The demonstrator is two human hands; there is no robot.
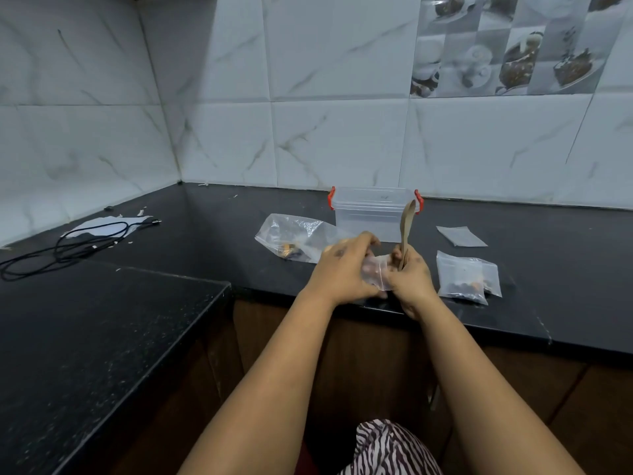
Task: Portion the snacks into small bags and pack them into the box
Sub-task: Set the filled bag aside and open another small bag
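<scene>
Both hands meet over the front edge of the black counter, holding a small clear zip bag (376, 273) between them. My left hand (342, 270) grips the bag's left side with curled fingers. My right hand (411, 279) pinches the bag's right edge and also holds a wooden spoon (406, 228) that stands upright. Behind the hands stands a clear plastic box (372, 214) with red clips, its lid on. A large clear bag (294, 236) with a few snacks lies to its left. Filled small bags (467, 277) lie at the right.
An empty flat small bag (460, 235) lies right of the box. A black cable (78, 246) and white paper (102, 226) lie on the counter's left wing. Tiled walls close the back and left. Wooden cabinet fronts are below the counter edge.
</scene>
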